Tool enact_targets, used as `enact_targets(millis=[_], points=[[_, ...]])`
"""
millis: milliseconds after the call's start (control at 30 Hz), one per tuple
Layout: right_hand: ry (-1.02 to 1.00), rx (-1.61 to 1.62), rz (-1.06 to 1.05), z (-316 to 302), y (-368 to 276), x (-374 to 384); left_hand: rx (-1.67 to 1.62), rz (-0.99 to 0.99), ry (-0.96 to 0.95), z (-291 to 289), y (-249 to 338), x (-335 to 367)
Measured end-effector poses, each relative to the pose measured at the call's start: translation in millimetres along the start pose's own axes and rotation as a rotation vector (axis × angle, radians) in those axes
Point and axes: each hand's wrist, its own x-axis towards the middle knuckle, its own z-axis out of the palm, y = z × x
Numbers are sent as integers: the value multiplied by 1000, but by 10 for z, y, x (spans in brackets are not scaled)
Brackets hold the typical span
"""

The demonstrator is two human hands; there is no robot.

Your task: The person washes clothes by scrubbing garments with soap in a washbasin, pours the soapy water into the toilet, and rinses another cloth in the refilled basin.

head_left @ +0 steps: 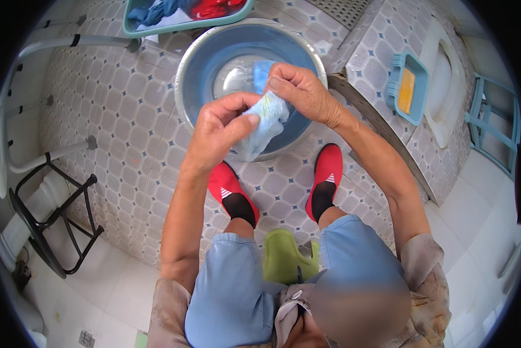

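Over a round blue basin (191, 64) with a pale rim, I hold a small wet-looking light blue cloth (262, 132) with yellowish marks on it. My left hand (220, 124) pinches its left side between thumb and fingers. The upper part is gripped by my right hand (301, 90), fingers closed. A deeper blue part of the cloth shows behind the right fingers, and the lower end hangs loose near the basin's near rim. Whether it is a sock or a rag I cannot tell. Water appears to lie in the basin's bottom.
Beyond the basin stands a teal tub (196, 24) with red and blue clothes. A yellow soap bar (406, 90) lies in a blue dish (424, 95) on the tiled ledge at right, beside a squat toilet (446, 87). A black-framed stool (40, 232) and metal rails (75, 40) are at left.
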Motion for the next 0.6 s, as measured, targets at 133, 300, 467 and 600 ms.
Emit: enact_targets(millis=[133, 300, 467, 600], points=[[237, 209, 55, 200, 61, 147, -62, -18, 416, -135, -432, 127], [113, -819, -237, 1223, -187, 186, -1116, 77, -266, -1089, -1565, 156], [81, -1279, -233, 416, 566, 450, -827, -546, 577, 70, -963, 529], [103, -1060, -168, 1057, 247, 414, -910, -196, 519, -558, -1347, 367]])
